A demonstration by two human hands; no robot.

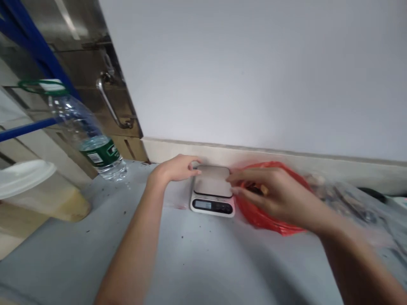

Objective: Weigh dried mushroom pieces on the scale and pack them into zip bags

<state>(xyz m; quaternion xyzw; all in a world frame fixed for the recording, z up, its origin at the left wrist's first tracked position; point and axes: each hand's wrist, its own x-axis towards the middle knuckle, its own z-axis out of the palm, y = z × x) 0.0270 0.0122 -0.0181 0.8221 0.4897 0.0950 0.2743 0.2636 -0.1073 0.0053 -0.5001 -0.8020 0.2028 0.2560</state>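
A small white digital kitchen scale [212, 203] with a grey square platform sits on the grey table, its dark display panel facing me. My left hand [176, 167] is at the platform's left edge, thumb and fingers apart, with nothing between them. On the other side, my right hand [270, 190] is at the platform's right edge. Its thumb and fingertips are slightly apart, and nothing shows between them. Whether either hand touches the scale I cannot tell. Behind and under my right hand lies an opened red plastic bag [282, 226] with brownish pieces inside, partly hidden.
A large water bottle [100, 152] with a green label stands at the left, beside a white-lidded tub [68, 203] of yellowish contents. Clear bags [352, 203] lie at the right. A white wall [254, 76] rises behind the table [197, 262], which has dark specks.
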